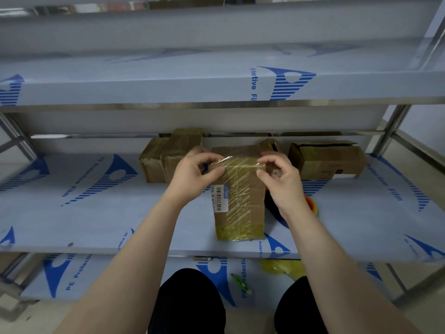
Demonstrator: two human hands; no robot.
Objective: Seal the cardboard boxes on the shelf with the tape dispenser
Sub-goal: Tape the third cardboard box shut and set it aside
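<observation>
Cardboard box [240, 201], small and brown, is seen lying on the middle shelf [120, 213], near its front edge and between the two hands. A clear strip of tape [240, 165] is stretched across the far top edge of the box. Its left end is pinched by the left hand [192, 174] and its right end by the right hand [281, 182], the fingers [265, 160] of both being curled narrowly on the film. Yellowish tape is laid along the top and round the near end, and a barcode label [218, 197] is stuck on the left side. The tape dispenser [313, 206] is largely hidden behind the right wrist, on the shelf just beside the box; only an orange and green part is shown. More boxes are set further back, to the left [154, 165] and to the right [330, 160].

The box is judged light and fairly stiff, though its walls could be dented if squeezed hard; it is best steadied by its side walls. The tape is thin, limp and sticky, so it is best held by its ends and kept taut until pressed down, lest wrinkles be formed.
</observation>
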